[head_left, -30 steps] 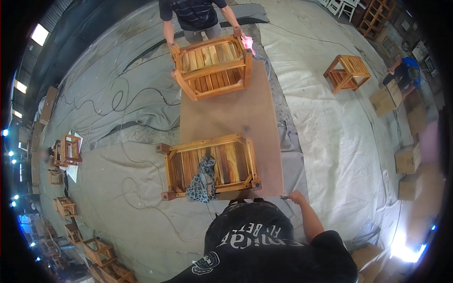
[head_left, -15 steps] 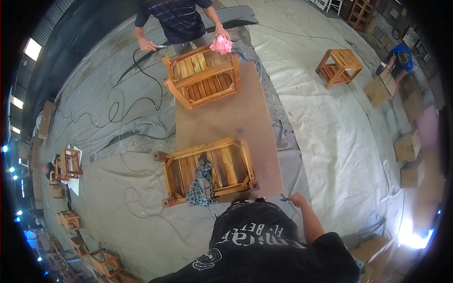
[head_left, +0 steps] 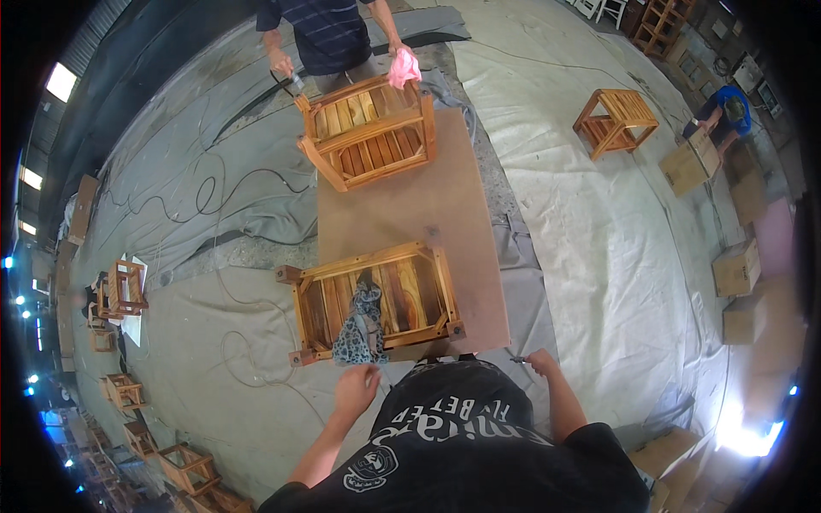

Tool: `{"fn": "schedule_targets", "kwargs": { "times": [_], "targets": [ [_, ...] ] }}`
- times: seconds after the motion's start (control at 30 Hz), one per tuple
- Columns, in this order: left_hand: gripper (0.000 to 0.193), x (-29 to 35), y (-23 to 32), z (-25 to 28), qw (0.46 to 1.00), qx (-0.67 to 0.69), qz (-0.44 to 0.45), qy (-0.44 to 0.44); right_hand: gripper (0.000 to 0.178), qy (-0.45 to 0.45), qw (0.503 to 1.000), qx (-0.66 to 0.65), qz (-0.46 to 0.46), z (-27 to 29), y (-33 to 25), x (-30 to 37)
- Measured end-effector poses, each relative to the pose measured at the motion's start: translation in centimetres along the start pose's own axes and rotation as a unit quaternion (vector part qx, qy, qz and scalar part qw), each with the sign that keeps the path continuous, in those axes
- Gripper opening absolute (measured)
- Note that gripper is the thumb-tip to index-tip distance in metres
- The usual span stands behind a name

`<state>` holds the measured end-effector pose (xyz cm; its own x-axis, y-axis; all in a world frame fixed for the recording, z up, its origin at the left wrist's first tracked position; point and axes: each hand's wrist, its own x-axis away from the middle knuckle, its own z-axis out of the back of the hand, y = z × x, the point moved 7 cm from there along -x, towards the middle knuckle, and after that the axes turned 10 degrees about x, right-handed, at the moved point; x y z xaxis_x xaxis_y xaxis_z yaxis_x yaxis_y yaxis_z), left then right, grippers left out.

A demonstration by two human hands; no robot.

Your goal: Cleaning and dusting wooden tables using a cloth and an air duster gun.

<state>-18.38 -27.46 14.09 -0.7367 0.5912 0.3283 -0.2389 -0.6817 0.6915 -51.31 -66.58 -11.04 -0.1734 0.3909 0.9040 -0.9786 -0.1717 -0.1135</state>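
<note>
A low wooden slatted stool (head_left: 395,286) lies upside down at the near end of the board-topped table, its legs up. On its slats rests a crumpled blue-grey patterned cloth (head_left: 359,329), draped over the near rail. My left hand (head_left: 357,387) is just below the cloth's hanging end, fingers curled; whether they pinch anything is hidden. To the right of the table's near edge, my right hand (head_left: 540,362) is closed round a small metal nozzle tool (head_left: 518,359), apart from the stool.
Across the table (head_left: 376,222), a person holds a pink cloth (head_left: 404,68) at another wooden piece (head_left: 368,132) and a tool in the other hand. A stool (head_left: 614,124) stands on the floor sheet at right. Cartons (head_left: 689,162) are near another person. Hoses (head_left: 205,201) cross the left floor.
My left hand has come into view beside the cloth. My right hand stays with its tool. The person opposite has raised the tool hand toward their wooden piece.
</note>
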Motion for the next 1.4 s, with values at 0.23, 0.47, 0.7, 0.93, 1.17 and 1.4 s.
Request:
{"fn": "schedule_targets", "kwargs": {
  "times": [0.23, 0.47, 0.7, 0.93, 1.17, 1.4],
  "targets": [
    [0.036, 1.0, 15.4, -0.9, 0.907, 0.086, -0.216, -0.351, 0.037, 0.008, 1.000, -0.014, 0.027, 0.0, 0.1, -0.2],
    [0.041, 1.5, 15.3, -2.7, 0.901, -0.030, -0.240, -0.362, 0.035, 0.002, 1.000, -0.002, 0.026, -1.0, 1.2, -0.8],
    [0.042, 0.6, 14.2, -4.0, 0.909, 0.057, -0.118, -0.395, 0.023, -0.025, 0.989, 0.055, 0.133, -2.2, 1.0, 0.0],
    [0.033, -0.4, 14.7, -5.8, 0.933, 0.117, -0.249, -0.233, 0.027, 0.021, 0.994, 0.045, 0.102, -1.4, 2.5, -1.7],
    [0.032, -2.8, 14.6, -6.9, 0.916, 0.119, -0.156, -0.349, 0.030, -0.014, 0.998, 0.012, 0.054, -0.5, -1.9, -1.0],
    [0.026, -2.0, 9.5, -11.7, 0.716, 0.277, 0.217, -0.603, 0.021, -0.019, 0.998, 0.036, 0.039, -0.6, -0.5, -2.9]
  ]
}}
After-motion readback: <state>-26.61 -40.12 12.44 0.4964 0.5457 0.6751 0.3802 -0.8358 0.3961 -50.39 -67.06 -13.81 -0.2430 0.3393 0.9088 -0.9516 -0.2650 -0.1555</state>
